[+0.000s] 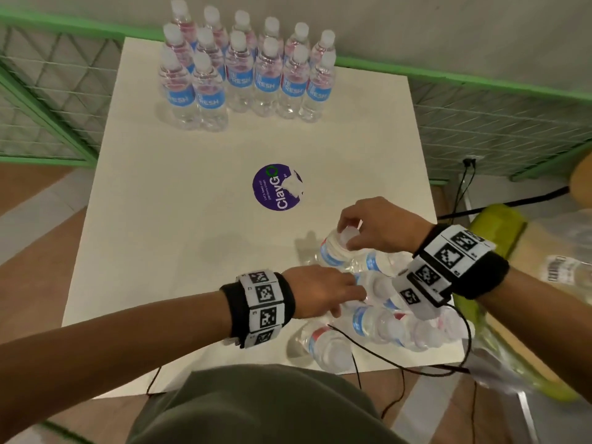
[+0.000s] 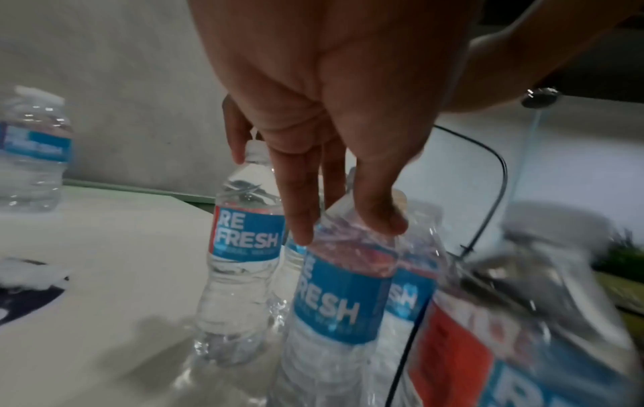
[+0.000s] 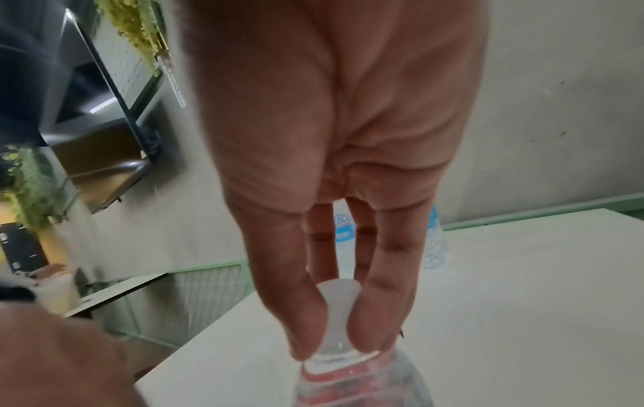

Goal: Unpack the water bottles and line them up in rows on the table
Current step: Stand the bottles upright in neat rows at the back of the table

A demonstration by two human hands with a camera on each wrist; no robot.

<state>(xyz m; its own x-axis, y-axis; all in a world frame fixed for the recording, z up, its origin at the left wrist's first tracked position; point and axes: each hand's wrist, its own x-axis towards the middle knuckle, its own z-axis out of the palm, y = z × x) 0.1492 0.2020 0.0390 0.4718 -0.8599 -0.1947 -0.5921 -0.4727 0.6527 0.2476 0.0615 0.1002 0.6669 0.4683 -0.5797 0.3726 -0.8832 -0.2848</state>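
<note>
Several clear water bottles with blue labels [image 1: 243, 68] stand in rows at the far end of the white table [image 1: 166, 219]. A cluster of bottles in loose plastic wrap [image 1: 384, 325] sits at the near right corner. My right hand [image 1: 347, 238] pinches the white cap [image 3: 340, 303] of an upright bottle [image 2: 244, 247] at the cluster's far edge. My left hand [image 1: 355, 299] reaches onto the cluster, thumb and fingers [image 2: 303, 228] either side of the neck of a wrapped bottle [image 2: 334, 289].
A round purple sticker [image 1: 277, 187] marks the table's middle. Green wire fencing [image 1: 48, 100] runs behind and left of the table. A yellow-green bag [image 1: 499, 225] and packages lie off the right edge. A black cable [image 1: 416, 370] trails over the near edge.
</note>
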